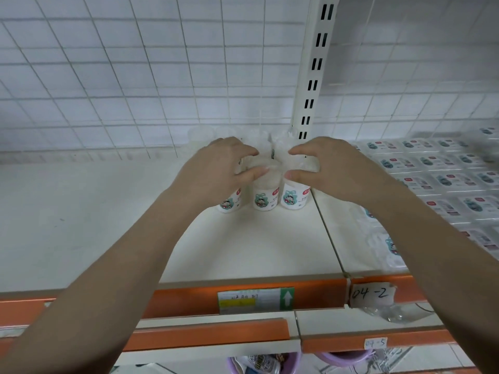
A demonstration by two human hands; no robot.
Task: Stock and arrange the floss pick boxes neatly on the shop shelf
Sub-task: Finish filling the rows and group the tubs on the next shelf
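Inspector: Fingers (249, 151) of the left hand (218, 168) are curled over the top of the left floss pick tub (229, 203), thumb near the middle tub (264, 197). Whether they truly grip it or only rest on the lid, I cannot tell; motion blur covers the lids.

Clerk: And the other side?

Inspector: Head view, same finding. The right hand (326, 164) has its fingers curled over the right tub (294, 198), thumb against the upper wall. Contact is apparent; a firm grasp is not confirmed.

Clerk: Where does the stock stand?

Inspector: Three white round tubs with cartoon labels stand upright in a front row on the white shelf (108, 225), close beside one another, near the slotted upright post (314, 71). More clear-lidded tubs (201, 133) stand behind them against the wire grid backing (135, 76); their count is not readable.

Clerk: Anything adjoining?

Inspector: On the neighbouring shelf bay to the right, flat packs (445, 179) lie in rows. Loose bagged items (383, 247) lie nearer the front edge there. The orange price rail (189, 298) carries a printed price tag (255, 299) with a green arrow, and a handwritten label (371, 294) reads "04-2". Below, purple basins (263, 360) show under the lower shelf.
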